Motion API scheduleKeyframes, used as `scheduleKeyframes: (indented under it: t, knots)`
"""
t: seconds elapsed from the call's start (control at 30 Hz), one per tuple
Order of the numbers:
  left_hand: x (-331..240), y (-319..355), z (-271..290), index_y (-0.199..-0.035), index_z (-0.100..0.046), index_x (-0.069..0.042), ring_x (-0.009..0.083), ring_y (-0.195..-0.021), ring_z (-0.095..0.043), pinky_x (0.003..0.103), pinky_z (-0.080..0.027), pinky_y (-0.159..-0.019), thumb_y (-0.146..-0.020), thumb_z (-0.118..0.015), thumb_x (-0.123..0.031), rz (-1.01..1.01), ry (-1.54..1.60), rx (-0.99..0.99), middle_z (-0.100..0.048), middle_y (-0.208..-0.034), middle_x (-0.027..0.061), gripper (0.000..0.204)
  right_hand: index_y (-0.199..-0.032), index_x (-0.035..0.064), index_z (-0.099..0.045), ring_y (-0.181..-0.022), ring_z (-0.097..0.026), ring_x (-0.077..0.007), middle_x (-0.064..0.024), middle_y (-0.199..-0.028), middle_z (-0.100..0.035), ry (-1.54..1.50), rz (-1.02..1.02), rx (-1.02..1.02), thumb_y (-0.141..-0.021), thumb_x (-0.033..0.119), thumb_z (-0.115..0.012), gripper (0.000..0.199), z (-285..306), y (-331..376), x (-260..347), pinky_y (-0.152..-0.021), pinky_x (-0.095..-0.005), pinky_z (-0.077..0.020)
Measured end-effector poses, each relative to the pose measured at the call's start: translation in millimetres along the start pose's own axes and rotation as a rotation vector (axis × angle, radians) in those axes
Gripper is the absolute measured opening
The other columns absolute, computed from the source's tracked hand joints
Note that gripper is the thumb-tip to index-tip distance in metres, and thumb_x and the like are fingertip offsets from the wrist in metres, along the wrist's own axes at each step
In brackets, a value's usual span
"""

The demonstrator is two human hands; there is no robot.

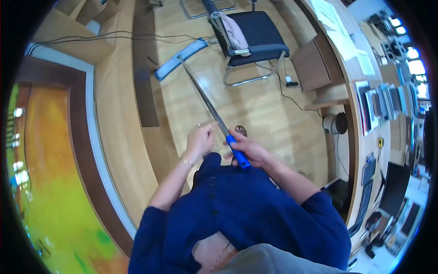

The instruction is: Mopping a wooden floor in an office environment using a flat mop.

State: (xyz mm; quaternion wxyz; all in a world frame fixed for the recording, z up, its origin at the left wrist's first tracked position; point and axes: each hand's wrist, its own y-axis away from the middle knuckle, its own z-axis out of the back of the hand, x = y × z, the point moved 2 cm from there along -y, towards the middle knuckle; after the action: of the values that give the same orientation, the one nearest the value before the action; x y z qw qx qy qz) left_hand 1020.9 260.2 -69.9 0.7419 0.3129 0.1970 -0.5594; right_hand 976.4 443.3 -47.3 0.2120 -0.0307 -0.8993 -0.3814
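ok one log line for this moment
right hand: grips mop handle | left hand: on pole | mop head: wooden floor, near chair

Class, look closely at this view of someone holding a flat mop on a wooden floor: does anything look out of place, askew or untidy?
Black cables trail loose across the wooden floor beside the black chair, near the flat mop. Nothing looks spilled or damaged.

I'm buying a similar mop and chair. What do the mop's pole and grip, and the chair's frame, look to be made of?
Mop pole: likely metal, a thin grey shaft with a dull sheen. Grip, held by the right hand: probably plastic or rubber, solid matte blue. Chair frame: apparently chromed steel tube, bright and reflective.
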Motion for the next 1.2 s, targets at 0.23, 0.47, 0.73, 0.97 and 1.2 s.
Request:
scheduleKeyframes:
  t: [0.23,0.47,0.73,0.97,1.2]
  knots:
    - [112,-90,-67,-0.114,-0.060,-0.022,0.0332,-0.104,-0.053,0.043,-0.047,-0.084,-0.069,-0.063,-0.020,-0.439,-0.634,-0.082,-0.065,-0.093,0.0116,0.045,-0.146,0.0218,-0.016,-0.055,-0.047,-0.0098,-0.0044,-0.085,-0.053,0.034,0.067,-0.205,-0.092,0.010,-0.041,0.061,-18,78,-85,-0.039,-0.0238,-0.0407]
    - [56,-10,-181,-0.065,-0.066,-0.016,0.0337,-0.071,-0.062,0.046,-0.047,-0.062,-0.067,-0.064,-0.034,-0.591,-0.590,0.531,-0.064,-0.070,0.0128,0.018,-0.143,0.0222,-0.030,-0.049,-0.047,-0.0073,-0.0051,-0.086,-0.060,0.211,-0.160,-0.370,-0.087,0.009,-0.048,0.060,12,248,-134,-0.040,-0.0208,-0.0378]
    - [-80,123,-247,-0.062,-0.065,-0.009,0.0356,-0.064,-0.061,0.045,-0.048,-0.057,-0.062,-0.061,-0.026,-0.694,-0.328,0.753,-0.061,-0.065,0.0167,0.018,-0.120,0.0075,-0.059,-0.055,-0.047,-0.0050,-0.0021,-0.085,-0.064,0.352,-0.028,-0.859,-0.082,-0.006,-0.051,0.041,6,430,-192,-0.047,-0.0186,-0.0393]
    - [-178,179,-299,-0.064,-0.066,-0.007,0.0353,-0.063,-0.061,0.042,-0.049,-0.058,-0.065,-0.058,-0.023,-0.817,-0.272,0.980,-0.062,-0.065,0.0170,0.017,-0.117,0.0029,-0.060,-0.051,-0.048,-0.0040,-0.0046,-0.077,-0.065,0.365,0.038,-1.059,-0.079,-0.009,-0.052,0.041,-1,531,-247,-0.047,-0.0175,-0.0400]
    - [-211,208,-339,-0.067,-0.066,-0.006,0.0364,-0.071,-0.062,0.044,-0.049,-0.062,-0.066,-0.062,-0.026,-1.017,-0.297,1.139,-0.063,-0.071,0.0187,0.021,-0.111,0.0075,-0.063,-0.051,-0.046,-0.0068,0.0002,-0.067,-0.059,0.402,0.170,-1.137,-0.085,0.003,-0.054,0.028,-25,555,-294,-0.052,-0.0205,-0.0368]
